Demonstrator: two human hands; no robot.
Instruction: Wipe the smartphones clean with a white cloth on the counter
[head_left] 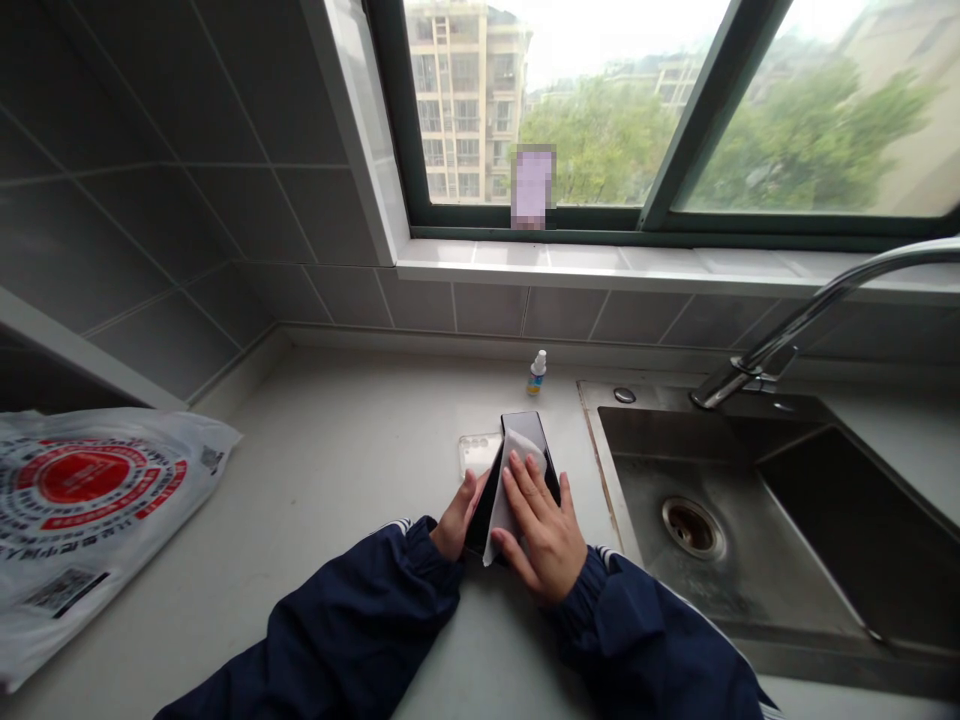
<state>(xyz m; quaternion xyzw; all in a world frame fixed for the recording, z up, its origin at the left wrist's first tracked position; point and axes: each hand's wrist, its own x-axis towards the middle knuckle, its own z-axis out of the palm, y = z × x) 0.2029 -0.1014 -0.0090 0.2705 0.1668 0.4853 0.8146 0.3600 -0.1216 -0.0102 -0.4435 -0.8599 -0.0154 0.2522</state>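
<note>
A dark smartphone (517,428) is held tilted above the counter, its glossy face reflecting light. My left hand (454,516) grips its left edge, the thumb along the side and the other fingers hidden behind it. Across the phone's face lies a pale grey cloth (504,520). My right hand (541,520) holds the cloth against the glass, with the fingers stretched over it and the thumb at its lower edge. Partly behind the phone, a clear phone case (475,453) rests on the counter. A small spray bottle (536,374) with a white top stands farther back.
To the right is a steel sink (645,500) with a drain and a chrome faucet (795,315) arching over it. A white plastic bag (112,500) with red print lies on the counter (315,450) at left. A window (600,120) and sill are behind.
</note>
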